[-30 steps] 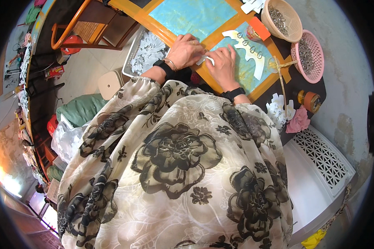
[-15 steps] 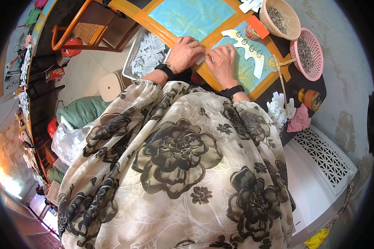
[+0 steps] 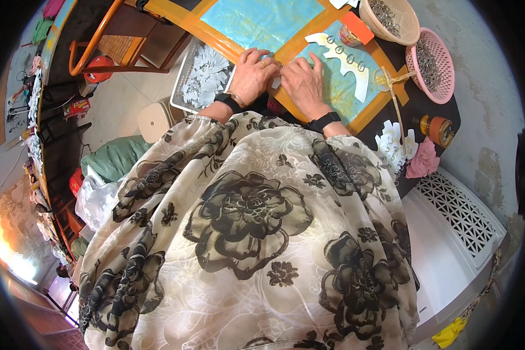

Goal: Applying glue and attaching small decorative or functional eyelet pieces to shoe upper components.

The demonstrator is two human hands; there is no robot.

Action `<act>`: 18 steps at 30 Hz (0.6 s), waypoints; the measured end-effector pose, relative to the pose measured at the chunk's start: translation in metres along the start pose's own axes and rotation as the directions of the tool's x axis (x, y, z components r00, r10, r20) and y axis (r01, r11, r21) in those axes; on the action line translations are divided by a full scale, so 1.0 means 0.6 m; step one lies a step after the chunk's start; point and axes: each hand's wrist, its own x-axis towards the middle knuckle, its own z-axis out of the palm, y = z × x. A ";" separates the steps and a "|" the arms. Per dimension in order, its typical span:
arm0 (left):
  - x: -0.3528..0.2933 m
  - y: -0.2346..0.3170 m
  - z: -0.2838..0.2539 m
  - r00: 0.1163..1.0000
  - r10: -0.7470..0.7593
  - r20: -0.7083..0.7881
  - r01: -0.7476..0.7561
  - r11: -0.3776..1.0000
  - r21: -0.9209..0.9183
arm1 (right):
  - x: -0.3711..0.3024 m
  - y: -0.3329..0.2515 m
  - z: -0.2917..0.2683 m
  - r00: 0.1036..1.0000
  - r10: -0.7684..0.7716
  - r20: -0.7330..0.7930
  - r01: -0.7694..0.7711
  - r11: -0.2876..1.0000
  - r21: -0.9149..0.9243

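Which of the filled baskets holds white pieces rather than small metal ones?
The white rectangular basket, left of the left hand. The beige basket and pink basket, both round, hold metal pieces instead.

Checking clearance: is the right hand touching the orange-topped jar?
Apart: the head view shows blue sheet and the white strip between the right hand and jar.

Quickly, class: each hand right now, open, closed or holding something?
Left hand: fingers curled, beside a small white piece; whether it grips it cannot be told.
Right hand: partly curled, near the same piece; grip hidden, so cannot be told.
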 end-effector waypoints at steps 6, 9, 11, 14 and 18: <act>-0.004 -0.003 -0.006 0.999 0.027 0.019 -0.027 1.000 -0.017 | -0.002 0.001 -0.001 0.998 -0.052 0.020 0.052 0.999 -0.008; -0.002 -0.003 -0.010 0.999 0.015 0.029 -0.014 0.999 -0.050 | -0.005 0.002 -0.002 0.998 -0.062 0.032 0.062 0.998 -0.001; -0.005 -0.004 -0.010 0.999 0.024 0.037 -0.022 0.998 -0.067 | -0.001 0.002 -0.003 0.997 -0.065 0.036 0.064 0.998 0.010; -0.003 0.001 -0.017 0.999 0.022 0.042 -0.019 0.998 -0.066 | -0.006 0.002 -0.006 0.996 -0.074 0.042 0.073 0.997 0.017; -0.009 0.003 -0.018 0.998 0.057 0.033 -0.056 0.998 -0.025 | -0.006 -0.002 -0.008 0.996 -0.087 0.033 0.088 0.996 -0.024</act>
